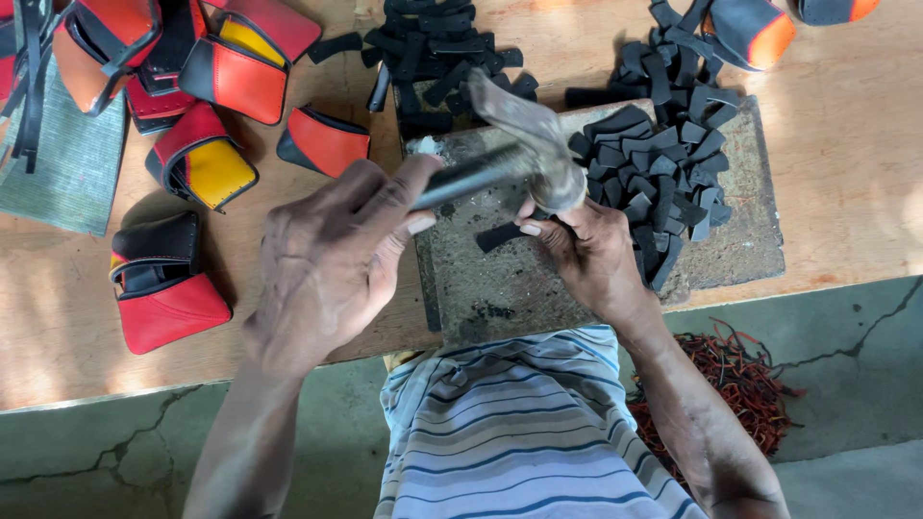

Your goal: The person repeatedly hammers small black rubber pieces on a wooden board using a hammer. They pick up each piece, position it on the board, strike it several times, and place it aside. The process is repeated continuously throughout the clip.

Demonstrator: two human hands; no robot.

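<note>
The left hand (332, 259) gripped a heavy steel hammer (519, 154) by its handle; the right hand (586, 250) pinched a small, soft black strip (500, 236) flat on the stone slab (538, 279), best held at its end

Black strips (663, 163) crowd slab (510, 279); its front lies bare.

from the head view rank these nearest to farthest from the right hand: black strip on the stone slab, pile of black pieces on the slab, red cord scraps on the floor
1. Black strip: touching the right hand fingertips, on the stone slab.
2. Pile of black pieces: just beyond the hand, on the slab's right part.
3. Red cord scraps: on the floor, by the forearm.
</note>
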